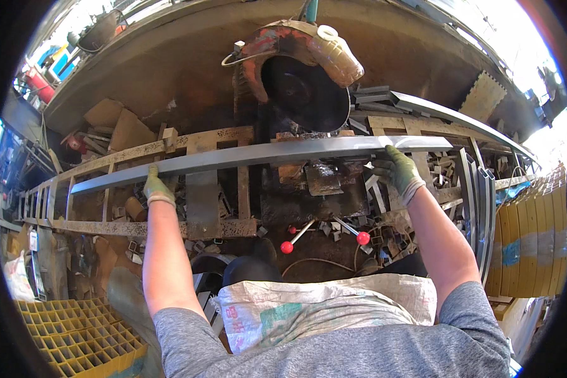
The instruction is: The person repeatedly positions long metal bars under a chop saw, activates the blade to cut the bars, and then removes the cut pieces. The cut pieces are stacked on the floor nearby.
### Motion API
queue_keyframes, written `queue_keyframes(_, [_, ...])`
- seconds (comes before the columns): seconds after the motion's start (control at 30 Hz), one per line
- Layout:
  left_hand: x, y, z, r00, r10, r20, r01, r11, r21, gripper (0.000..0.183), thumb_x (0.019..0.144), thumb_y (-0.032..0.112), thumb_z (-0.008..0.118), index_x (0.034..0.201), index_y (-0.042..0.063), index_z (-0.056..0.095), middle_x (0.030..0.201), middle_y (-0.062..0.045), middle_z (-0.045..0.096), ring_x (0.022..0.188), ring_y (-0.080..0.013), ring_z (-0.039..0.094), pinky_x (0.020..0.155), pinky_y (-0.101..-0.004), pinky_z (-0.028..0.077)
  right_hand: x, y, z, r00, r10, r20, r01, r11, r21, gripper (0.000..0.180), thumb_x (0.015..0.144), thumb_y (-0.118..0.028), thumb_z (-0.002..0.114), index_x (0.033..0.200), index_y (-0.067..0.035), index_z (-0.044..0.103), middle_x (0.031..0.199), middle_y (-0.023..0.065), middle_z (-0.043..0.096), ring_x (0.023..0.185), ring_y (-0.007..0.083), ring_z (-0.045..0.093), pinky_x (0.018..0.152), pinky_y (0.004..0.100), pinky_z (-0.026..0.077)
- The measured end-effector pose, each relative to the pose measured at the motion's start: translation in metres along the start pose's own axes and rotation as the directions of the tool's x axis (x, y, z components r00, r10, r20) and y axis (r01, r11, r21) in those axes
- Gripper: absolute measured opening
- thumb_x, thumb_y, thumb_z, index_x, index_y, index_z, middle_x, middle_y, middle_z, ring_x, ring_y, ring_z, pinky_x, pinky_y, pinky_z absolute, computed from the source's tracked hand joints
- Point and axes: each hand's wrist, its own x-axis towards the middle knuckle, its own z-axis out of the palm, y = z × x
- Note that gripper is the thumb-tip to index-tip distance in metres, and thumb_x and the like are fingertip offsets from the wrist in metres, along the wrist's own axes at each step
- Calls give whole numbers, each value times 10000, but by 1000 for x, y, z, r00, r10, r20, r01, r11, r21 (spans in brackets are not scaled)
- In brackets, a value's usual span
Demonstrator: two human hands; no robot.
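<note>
A long square metal tube (264, 153) spans the view from left to right in front of me, above the bed of a cut-off saw. My left hand (158, 185), in a green glove, grips the tube's left part from the near side. My right hand (399, 170), also gloved, holds it near the right end. Behind the tube stands the saw's dark round blade (307, 94) under a worn red guard (269, 40), with a plastic bottle (336, 54) on it. Below the saw bed (323, 177), two levers end in red balls (287, 247).
A metal roller-type frame (156, 228) extends left, another rack (397, 124) right. Metal tubes (482, 208) stand at right beside yellow bundled tubes (529, 236). More yellow-ended tubes (85, 330) lie lower left. Offcuts (442, 170) litter the ground. A woven sack (326, 302) covers my lap.
</note>
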Motion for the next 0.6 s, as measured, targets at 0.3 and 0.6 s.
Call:
queue_keyframes(0.3, [100, 40, -32, 994, 109, -24, -84, 871, 484, 733, 1113, 512, 821, 1576, -42, 695, 1537, -206, 742, 1288, -381, 775, 1130, -543, 642, 10, -30, -37, 718, -683, 132, 407, 259, -876, 522, 1095, -269, 789, 1572, -64, 739, 1551, 229, 767, 1426, 381, 743, 1236, 435, 565])
queue_keyframes(0.6, [-15, 25, 18, 716, 302, 629, -507, -395, 766, 683, 1116, 629, 658, 1381, 15, 797, 1399, -309, 802, 1347, -505, 748, 1142, -621, 580, 27, 14, -51, 671, -679, 296, 355, -57, -933, 555, 1048, -312, 776, 1522, -23, 761, 1694, 234, 668, 1609, 444, 585, 1364, 532, 449])
